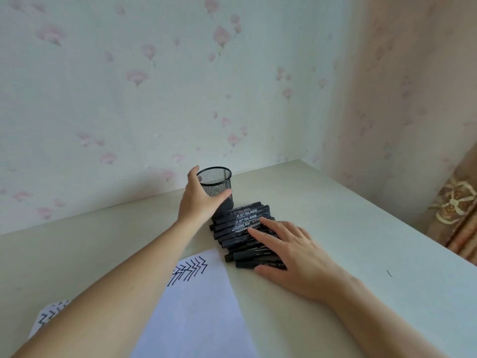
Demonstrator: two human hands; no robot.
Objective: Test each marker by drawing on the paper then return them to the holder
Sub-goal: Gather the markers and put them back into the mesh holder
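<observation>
A black mesh holder [215,180] stands near the table's back edge, and nothing shows inside it. My left hand [197,200] grips its side, thumb in front and fingers round the back. Several black markers [241,223] lie side by side in a row just in front of the holder. My right hand [291,251] rests flat on the near part of that row with straight, spread fingers. A white paper [201,306] with black zigzag marks lies at the near left, partly under my left forearm.
The pale table [335,215] meets a floral-papered wall [154,99] behind the holder. A patterned curtain [454,210] hangs past the table's right edge. A small dark mark [389,273] sits on the table to the right.
</observation>
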